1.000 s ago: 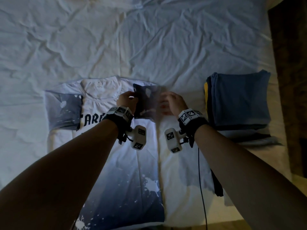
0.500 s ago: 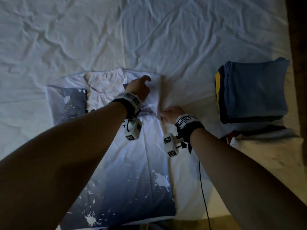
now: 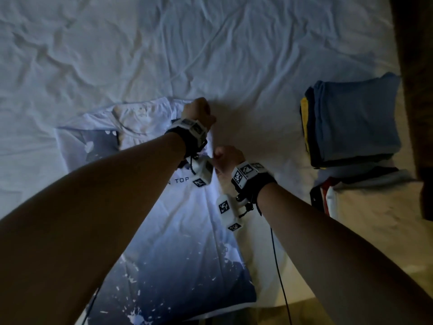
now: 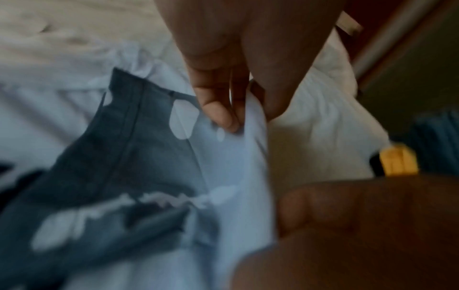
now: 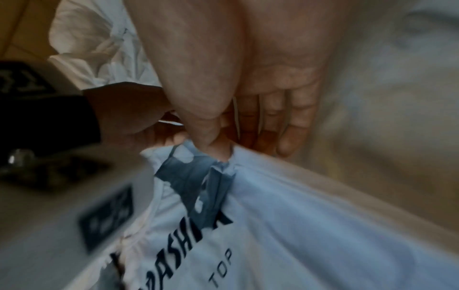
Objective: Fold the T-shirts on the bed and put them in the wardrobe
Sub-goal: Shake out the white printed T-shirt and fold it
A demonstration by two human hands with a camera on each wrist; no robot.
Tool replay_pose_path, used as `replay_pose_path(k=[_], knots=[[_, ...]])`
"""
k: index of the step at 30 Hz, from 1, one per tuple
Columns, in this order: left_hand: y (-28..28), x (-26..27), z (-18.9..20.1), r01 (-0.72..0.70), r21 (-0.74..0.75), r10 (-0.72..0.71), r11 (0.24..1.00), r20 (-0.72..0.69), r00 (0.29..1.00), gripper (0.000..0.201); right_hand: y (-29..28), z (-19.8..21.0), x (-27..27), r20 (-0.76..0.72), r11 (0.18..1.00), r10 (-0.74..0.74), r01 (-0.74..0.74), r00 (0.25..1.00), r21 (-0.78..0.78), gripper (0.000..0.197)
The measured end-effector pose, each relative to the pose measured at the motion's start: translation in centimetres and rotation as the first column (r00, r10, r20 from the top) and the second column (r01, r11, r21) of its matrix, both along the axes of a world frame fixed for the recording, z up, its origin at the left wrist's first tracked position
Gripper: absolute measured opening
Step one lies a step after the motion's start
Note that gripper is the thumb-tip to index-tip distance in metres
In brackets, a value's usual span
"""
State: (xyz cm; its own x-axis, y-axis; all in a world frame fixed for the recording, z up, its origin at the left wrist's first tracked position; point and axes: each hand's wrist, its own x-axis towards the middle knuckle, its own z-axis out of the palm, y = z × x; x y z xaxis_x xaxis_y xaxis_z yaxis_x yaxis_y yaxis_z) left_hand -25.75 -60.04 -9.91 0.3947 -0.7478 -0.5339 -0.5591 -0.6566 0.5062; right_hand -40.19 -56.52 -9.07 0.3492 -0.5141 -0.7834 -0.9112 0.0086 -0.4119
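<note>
Bed sheet: white, heavily creased, covering the whole bed surface; it looks bluish under dim light.
Sheet edge: at the near right it turns cream-yellow.
Cable: thin and black, running down over the near part of the sheet toward the bottom of the head view.
Dark wooden surface: a brown vertical band along the right side, just beyond the bed.
Lighting: low throughout; both wrist views are blurred.
</note>
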Motion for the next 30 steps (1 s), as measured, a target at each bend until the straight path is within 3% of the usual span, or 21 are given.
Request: replay_pose_path(k=[3, 5, 7, 10, 14, 17, 24, 28, 30], knots=[[2.3, 2.4, 0.5, -0.391, 0.02, 0.389, 0.92, -0.155, 0.908, 0.039, 0.9, 1.2, 2.3, 0.002, 0.996, 0.082, -0.082, 0.997, 0.017, 0.022], [3.9, 4.5, 0.4, -0.514, 0.089, 0.519, 0.853, -0.237, 0.821, 0.057, 1.7, 1.8, 4.0, 0.015, 0.994, 0.103, -0.103, 0.995, 0.031, 0.013], [5.2, 6.7, 0.3, -0.569, 0.11, 0.575, 0.815, -0.279, 0.769, 0.051, 2.7, 2.0, 5.6, 0.031, 0.992, 0.124, -0.125, 0.992, 0.027, 0.01], [6.6, 9.5, -0.1, -0.521, 0.11, 0.532, 0.847, -0.176, 0.828, 0.016, 4.2, 1.8, 7.9, 0.006, 0.985, 0.174, -0.174, 0.985, 0.015, 0.021], [7.6, 11.5, -1.5, -0.474, 0.079, 0.48, 0.877, -0.118, 0.869, 0.025, 5.1, 0.6, 10.4, 0.002, 0.979, 0.202, -0.202, 0.979, -0.012, 0.009], [8.1, 12.1, -2.2, -0.47, 0.07, 0.475, 0.88, -0.09, 0.875, 0.033, 5.5, -0.4, 11.4, 0.011, 0.97, 0.242, -0.242, 0.97, -0.028, 0.011], [9.5, 12.5, -1.2, -0.611, 0.136, 0.626, 0.78, -0.166, 0.762, 0.033, 6.7, 0.8, 10.4, -0.023, 0.989, 0.146, -0.146, 0.989, 0.001, 0.027], [12.6, 11.2, -0.3, -0.58, 0.151, 0.6, 0.8, -0.211, 0.772, 0.01, 8.6, 2.3, 7.7, -0.07, 0.992, 0.084, -0.077, 0.994, 0.104, 0.053], [14.5, 10.1, -1.0, -0.528, 0.189, 0.561, 0.828, -0.237, 0.794, 0.012, 9.8, 2.4, 6.0, -0.128, 0.984, 0.112, -0.093, 0.985, 0.151, 0.047]])
